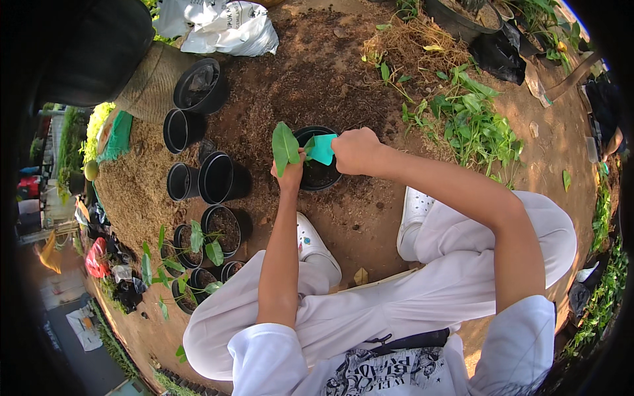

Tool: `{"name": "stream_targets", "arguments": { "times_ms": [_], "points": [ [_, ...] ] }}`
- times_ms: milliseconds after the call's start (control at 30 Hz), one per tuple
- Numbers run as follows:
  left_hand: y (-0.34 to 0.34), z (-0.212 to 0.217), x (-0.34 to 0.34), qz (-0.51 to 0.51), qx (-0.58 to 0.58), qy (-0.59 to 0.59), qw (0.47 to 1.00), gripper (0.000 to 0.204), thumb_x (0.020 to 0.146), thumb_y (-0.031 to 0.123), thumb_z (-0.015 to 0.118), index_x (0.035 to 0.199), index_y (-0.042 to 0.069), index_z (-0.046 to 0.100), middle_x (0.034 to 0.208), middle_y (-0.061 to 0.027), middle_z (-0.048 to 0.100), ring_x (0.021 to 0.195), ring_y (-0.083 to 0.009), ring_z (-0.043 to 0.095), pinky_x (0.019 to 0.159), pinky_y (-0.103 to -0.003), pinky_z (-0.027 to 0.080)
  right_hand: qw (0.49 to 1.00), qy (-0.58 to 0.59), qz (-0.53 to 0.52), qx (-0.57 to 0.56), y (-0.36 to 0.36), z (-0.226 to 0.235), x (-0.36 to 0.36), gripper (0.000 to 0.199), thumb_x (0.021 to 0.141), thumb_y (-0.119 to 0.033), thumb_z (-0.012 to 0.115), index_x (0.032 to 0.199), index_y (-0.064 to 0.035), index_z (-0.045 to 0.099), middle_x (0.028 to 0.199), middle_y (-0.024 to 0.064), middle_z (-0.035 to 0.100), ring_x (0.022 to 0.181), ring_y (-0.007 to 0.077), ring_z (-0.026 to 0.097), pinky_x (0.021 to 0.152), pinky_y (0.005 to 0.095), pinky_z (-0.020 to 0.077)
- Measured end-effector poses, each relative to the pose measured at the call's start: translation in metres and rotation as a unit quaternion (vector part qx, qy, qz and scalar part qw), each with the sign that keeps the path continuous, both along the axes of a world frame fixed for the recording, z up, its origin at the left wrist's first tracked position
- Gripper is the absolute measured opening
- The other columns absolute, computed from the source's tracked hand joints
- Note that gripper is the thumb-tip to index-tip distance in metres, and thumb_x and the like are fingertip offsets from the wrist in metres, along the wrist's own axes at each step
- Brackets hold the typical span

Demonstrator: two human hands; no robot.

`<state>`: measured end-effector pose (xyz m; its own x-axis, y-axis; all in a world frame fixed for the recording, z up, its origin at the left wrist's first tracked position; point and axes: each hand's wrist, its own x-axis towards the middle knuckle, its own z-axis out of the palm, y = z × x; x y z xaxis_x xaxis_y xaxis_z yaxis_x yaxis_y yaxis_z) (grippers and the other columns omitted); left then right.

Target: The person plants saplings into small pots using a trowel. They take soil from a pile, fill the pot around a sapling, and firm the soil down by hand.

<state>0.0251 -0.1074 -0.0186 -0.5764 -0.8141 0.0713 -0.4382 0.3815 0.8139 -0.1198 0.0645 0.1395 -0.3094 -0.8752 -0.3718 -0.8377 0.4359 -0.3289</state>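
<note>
In front of me a black plastic plant pot (pixel 306 184) stands on the ground with dark soil inside. My left hand (pixel 290 173) is at its left rim, fingers closed on a plant (pixel 285 148) with a broad green leaf; its stem leans over the pot and its lower end is hidden. My right hand (pixel 358 152), at the pot's right side, is closed around a teal hand trowel (pixel 321 149). The trowel's blade is tilted over the pot's opening, close to the plant. How much soil is on the blade cannot be made out.
Several black pots (pixel 223 178) stand to the left, some with leafy plants (pixel 213 252). White sacks (pixel 231 30) lie at the far left. Uprooted green plants (pixel 465 122) are piled on the right, with dark loose soil (pixel 297 79) beyond the pot. My white clogs (pixel 316 244) flank the near ground.
</note>
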Motion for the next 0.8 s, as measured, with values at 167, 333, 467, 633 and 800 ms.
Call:
{"name": "stream_targets", "arguments": {
  "times_ms": [167,333,467,633,800],
  "points": [
    [0.011,0.007,-0.011,0.001,0.028,0.004,1.000,0.018,0.076,0.013,0.077,0.094,0.010,0.078,0.092,-0.0041,0.076,0.087,-0.0177,0.072,0.083,-0.035,0.055,0.998,-0.019,-0.059,0.013,0.018,-0.025,0.013,0.026,0.080,-0.020,0.064,0.096,-0.0026,0.075,0.093,0.0184,0.075,0.090,0.0348,0.074,0.077,0.0454,0.0587],
    [0.011,0.008,-0.009,-0.009,0.040,0.013,0.999,0.019,0.078,0.012,0.076,0.096,0.008,0.077,0.094,-0.0035,0.076,0.087,-0.0154,0.070,0.083,-0.033,0.053,0.992,-0.066,-0.075,0.075,0.005,-0.006,-0.002,0.028,0.080,-0.017,0.060,0.098,-0.0011,0.075,0.098,0.0202,0.075,0.093,0.0358,0.074,0.080,0.0473,0.0581],
    [0.004,0.005,0.001,-0.003,0.032,0.027,0.999,0.019,0.077,0.012,0.076,0.096,0.008,0.077,0.094,-0.0038,0.076,0.087,-0.0155,0.070,0.083,-0.034,0.053,0.993,-0.061,-0.065,0.082,-0.001,0.023,0.003,0.030,0.079,-0.017,0.058,0.098,0.0003,0.075,0.101,0.0219,0.075,0.097,0.0362,0.073,0.082,0.0482,0.0574],
    [0.012,0.006,-0.015,-0.024,0.012,-0.007,1.000,0.019,0.077,0.012,0.076,0.096,0.007,0.077,0.093,-0.0046,0.076,0.087,-0.0170,0.070,0.083,-0.034,0.053,0.993,-0.061,-0.098,0.027,0.017,-0.011,0.012,0.032,0.081,-0.016,0.053,0.093,0.0065,0.072,0.088,0.0260,0.073,0.091,0.0384,0.073,0.082,0.0489,0.0578],
    [0.000,-0.003,-0.003,-0.002,0.000,0.006,1.000,0.016,0.076,0.013,0.077,0.092,0.013,0.078,0.090,-0.0049,0.077,0.086,-0.0233,0.074,0.082,-0.039,0.057,0.977,-0.152,-0.064,0.136,-0.005,0.049,-0.001,0.029,0.074,-0.012,0.054,0.089,0.0036,0.073,0.072,0.0193,0.072,0.085,0.0321,0.074,0.076,0.0445,0.0588]
  ]
}}
